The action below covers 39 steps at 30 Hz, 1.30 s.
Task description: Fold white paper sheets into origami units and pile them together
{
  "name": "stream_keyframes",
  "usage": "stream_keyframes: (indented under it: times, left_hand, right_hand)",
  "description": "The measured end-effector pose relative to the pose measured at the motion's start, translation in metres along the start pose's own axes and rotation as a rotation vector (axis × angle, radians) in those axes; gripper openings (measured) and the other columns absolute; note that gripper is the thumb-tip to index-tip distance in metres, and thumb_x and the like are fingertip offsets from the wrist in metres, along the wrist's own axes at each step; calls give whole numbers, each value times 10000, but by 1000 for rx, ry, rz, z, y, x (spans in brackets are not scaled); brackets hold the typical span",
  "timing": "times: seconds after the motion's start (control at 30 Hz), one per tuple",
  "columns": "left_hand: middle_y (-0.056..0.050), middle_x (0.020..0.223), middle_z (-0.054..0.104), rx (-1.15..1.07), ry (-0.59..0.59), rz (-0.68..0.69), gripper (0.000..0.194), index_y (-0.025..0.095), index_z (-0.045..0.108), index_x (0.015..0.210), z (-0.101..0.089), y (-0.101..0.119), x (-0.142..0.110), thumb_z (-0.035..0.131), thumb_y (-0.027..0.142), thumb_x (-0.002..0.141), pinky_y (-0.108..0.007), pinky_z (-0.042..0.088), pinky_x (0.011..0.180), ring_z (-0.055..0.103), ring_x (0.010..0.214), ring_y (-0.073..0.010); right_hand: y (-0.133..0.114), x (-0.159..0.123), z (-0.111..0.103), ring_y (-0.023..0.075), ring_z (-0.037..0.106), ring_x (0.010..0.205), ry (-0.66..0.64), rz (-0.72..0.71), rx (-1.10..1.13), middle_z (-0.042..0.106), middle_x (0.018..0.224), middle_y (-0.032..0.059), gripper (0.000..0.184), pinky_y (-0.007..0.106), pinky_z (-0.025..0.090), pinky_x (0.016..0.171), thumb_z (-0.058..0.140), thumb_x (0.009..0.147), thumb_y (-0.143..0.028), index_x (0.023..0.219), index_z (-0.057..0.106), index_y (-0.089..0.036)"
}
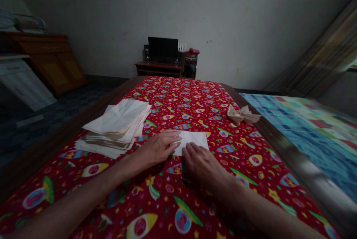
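"While we lean over this red rocket-print cloth on the dark wooden surface, where are our hands?"

"Our left hand lies flat against the edge of a white rectangular paper sheet, its fingers slightly spread. Our right hand rests on the sheet's near edge, fingers spread too, pinching nothing."

"What's beside them?"

"A thick stack of folded off-white paper sheets sits just left of our left hand. A folded tan paper bow lies farther right."

"And the room?"

"A black monitor stands on a low wooden stand against a grey wall."
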<state>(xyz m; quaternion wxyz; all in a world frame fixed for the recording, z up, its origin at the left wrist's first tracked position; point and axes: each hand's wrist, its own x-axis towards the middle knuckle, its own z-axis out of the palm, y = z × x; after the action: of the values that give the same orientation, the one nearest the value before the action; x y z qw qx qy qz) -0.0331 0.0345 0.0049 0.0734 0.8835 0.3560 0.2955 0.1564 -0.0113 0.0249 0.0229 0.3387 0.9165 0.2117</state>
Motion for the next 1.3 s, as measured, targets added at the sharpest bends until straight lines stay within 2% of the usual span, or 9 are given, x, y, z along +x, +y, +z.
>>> stream_keyframes:
  times: [0.17, 0.33, 0.53, 0.73, 0.9, 1.0, 1.1, 1.17, 1.3]
  left_hand:
    - [-64, 1188, 642, -240, 21, -230, 416, 156, 596, 1204, -1, -11, 0, 481, 184, 806, -362, 474, 971, 611, 1081, -196]
    - [-100, 1160, 653, -494, 81, -422, 440, 104, 605, 1189, -6, -19, -2, 482, 237, 788, -377, 473, 964, 619, 1067, -220]
    - [-104, 1207, 626, -396, 134, -361, 398, 124, 650, 1123, -3, -21, -5, 464, 188, 777, -384, 462, 977, 615, 1066, -213]
    - [-105, 1211, 623, -361, 152, -340, 410, 126, 640, 1140, -1, -23, -8, 450, 174, 780, -385, 467, 971, 617, 1060, -212]
    - [-101, 1229, 610, -429, 182, -433, 529, 161, 470, 1329, 4, -25, -8, 489, 239, 806, -411, 462, 959, 606, 1076, -223]
    - [-151, 1335, 511, -585, 202, -470, 678, 161, 285, 1429, 7, -22, -7, 529, 340, 822, -424, 456, 953, 582, 1114, -238]
    - [-165, 1317, 523, -803, 162, -444, 805, 158, 119, 1469, 10, -14, -6, 553, 407, 839, -415, 418, 990, 545, 1167, -243]
    - [-153, 1284, 553, -901, 126, -441, 819, 148, 117, 1468, 12, -8, -4, 564, 433, 843, -400, 382, 1024, 511, 1207, -242]
    - [-155, 1259, 567, -1027, 102, -420, 685, 113, 354, 1372, 16, 4, 7, 600, 429, 816, -372, 421, 988, 528, 1177, -259]
  right_hand:
    - [1, -2, -1, 246, 563, 915, -3, 8, -19, 613, 967, 155, 233, 319, 494, 669, 450, 833, -62, 1042, 546, -97]
    - [5, 0, 6, 270, 553, 976, 23, -1, 4, 608, 996, 184, 275, 355, 502, 697, 441, 855, -81, 1118, 520, -69]
    - [6, -2, 11, 252, 566, 948, 61, 49, 44, 612, 1022, 173, 379, 350, 498, 718, 438, 847, -60, 1224, 466, -47]
    - [14, -2, 13, 241, 615, 867, 96, 121, 181, 662, 985, 149, 239, 325, 495, 674, 489, 822, -67, 1027, 603, -112]
    - [35, -3, 14, 219, 636, 870, 442, 318, 632, 691, 1005, 102, 248, 313, 488, 723, 466, 885, -193, 1024, 669, -162]
    - [48, 0, 15, 178, 644, 708, 451, 518, 1122, 715, 833, 50, 285, 264, 479, 624, 496, 881, -354, 935, 709, -173]
    - [56, 4, 19, 179, 633, 639, 438, 656, 1525, 702, 722, 32, 366, 247, 467, 547, 580, 789, -488, 841, 719, -153]
    - [56, 6, 21, 177, 623, 606, 463, 746, 1676, 690, 680, 27, 389, 243, 464, 522, 644, 714, -516, 816, 713, -147]
    - [48, 6, 19, 159, 601, 538, 449, 866, 1893, 682, 675, 26, 378, 249, 467, 497, 684, 672, -491, 832, 684, -148]
